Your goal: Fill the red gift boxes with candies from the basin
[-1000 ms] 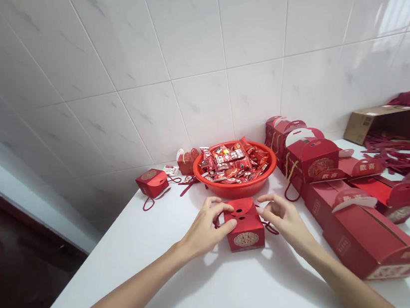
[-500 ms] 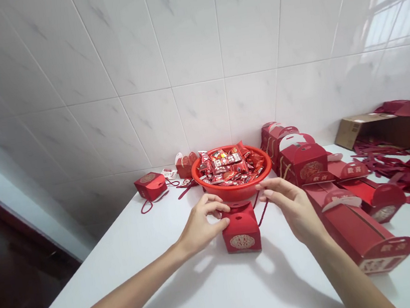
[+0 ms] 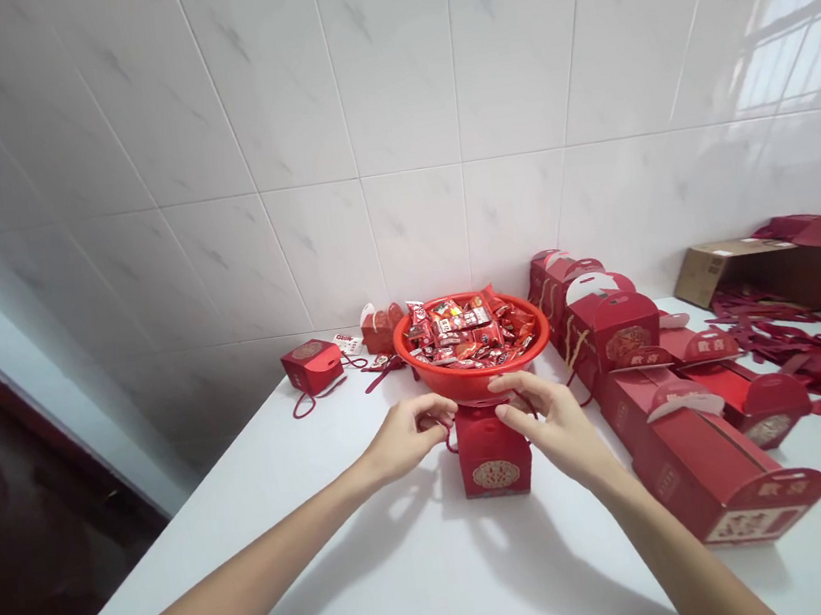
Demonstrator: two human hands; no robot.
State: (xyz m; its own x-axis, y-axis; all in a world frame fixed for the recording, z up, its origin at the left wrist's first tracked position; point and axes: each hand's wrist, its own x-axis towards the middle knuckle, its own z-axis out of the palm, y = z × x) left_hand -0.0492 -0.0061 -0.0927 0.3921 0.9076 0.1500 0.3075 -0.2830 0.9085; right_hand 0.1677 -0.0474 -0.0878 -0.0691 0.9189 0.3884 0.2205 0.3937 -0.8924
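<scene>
Red box [image 3: 494,450] stands between left hand [image 3: 402,441], pinching dark-red cord [image 3: 450,439], and right hand [image 3: 561,431], thumb and fingers apart near top.

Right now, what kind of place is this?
It looks like a packing spot in a room, maybe at home or in a small workshop. You can tell from the white table, the red basin piled with wrapped sweets, and the rows of red gift boxes.

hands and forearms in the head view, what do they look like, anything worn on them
The left hand and the right hand are bare, with slim fingers and no gloves. No ring, watch or bracelet shows, and no sleeve covers most of either forearm.
</scene>
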